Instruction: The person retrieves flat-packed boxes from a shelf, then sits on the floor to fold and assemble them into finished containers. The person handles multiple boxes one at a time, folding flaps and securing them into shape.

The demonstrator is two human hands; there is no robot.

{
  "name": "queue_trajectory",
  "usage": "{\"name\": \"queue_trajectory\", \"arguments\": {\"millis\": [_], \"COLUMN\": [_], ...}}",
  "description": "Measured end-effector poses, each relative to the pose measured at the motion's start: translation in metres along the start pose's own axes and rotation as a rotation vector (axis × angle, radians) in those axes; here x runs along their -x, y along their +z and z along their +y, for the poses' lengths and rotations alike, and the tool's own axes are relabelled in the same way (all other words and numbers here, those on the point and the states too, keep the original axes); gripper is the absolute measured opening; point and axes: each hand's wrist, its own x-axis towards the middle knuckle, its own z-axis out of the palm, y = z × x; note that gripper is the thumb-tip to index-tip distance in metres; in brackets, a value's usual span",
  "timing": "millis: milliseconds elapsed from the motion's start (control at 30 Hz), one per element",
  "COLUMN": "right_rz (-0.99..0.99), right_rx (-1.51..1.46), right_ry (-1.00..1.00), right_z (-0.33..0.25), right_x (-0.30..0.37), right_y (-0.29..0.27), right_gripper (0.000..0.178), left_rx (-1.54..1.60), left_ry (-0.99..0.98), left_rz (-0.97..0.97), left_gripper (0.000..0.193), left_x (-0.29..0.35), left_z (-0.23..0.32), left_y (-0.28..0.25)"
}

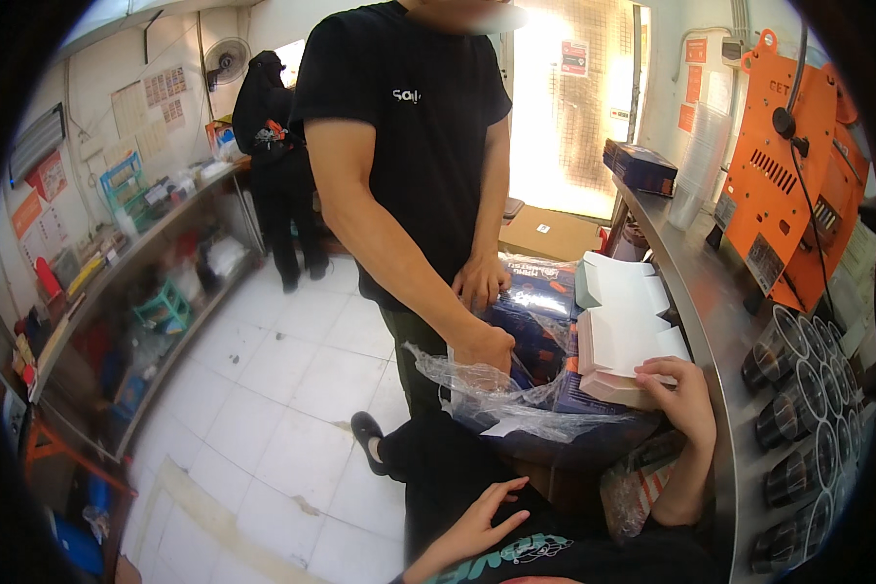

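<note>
My right hand (679,397) curls its fingers over the near right edge of a stack of white paper box blanks (621,341). The stack lies on top of dark blue printed packs (535,297) in torn clear plastic wrap (487,394). Low over my lap, my left hand (485,521) is empty, its fingers apart. Across from me stands a co-worker in a black T-shirt (419,127). One of that person's hands (487,350) reaches into the torn wrap beside the blue packs; their other hand (482,282) rests on the bundle's far side.
Along my right runs a steel counter (696,321) with rows of clear cups with dark bottoms (784,428), an orange machine (784,165) and a stack of clear plastic cups (703,156). Behind the bundle is a cardboard box (550,234). Another person (277,165) stands by the left shelving (165,253).
</note>
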Motion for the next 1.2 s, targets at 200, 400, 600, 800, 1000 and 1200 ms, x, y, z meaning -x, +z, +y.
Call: {"name": "queue_trajectory", "arguments": {"millis": [200, 400, 600, 800, 1000, 1200], "right_rz": [0.129, -0.08, 0.433, 0.882, 0.385, 0.195], "right_rx": [0.456, 0.361, 0.26, 0.163, -0.12, -0.301], "right_ry": [-0.145, -0.058, 0.109, -0.446, -0.719, -0.851], "right_z": [-0.011, -0.006, -0.006, -0.033, -0.068, -0.107], "right_x": [-0.013, -0.016, -0.024, 0.015, 0.087, 0.11], "right_y": [0.017, 0.014, 0.016, 0.042, 0.086, 0.125], "right_gripper": [0.013, 0.02, 0.015, 0.018, 0.035, 0.035], "left_rx": [-0.002, 0.013, 0.01, -0.018, 0.224, 0.284], "left_ry": [0.021, 0.049, 0.028, 0.25, 0.641, 0.402], "left_rz": [-0.015, -0.01, 0.026, 0.188, 0.349, 0.799], "left_gripper": [0.055, 0.056, 0.054, 0.045, 0.072, 0.089], "left_x": [0.0, 0.002, 0.002, 0.0, 0.004, 0.052], "left_z": [-0.001, -0.004, -0.001, 0.022, 0.047, 0.051], "left_y": [0.004, 0.009, 0.008, -0.003, -0.015, 0.012]}}
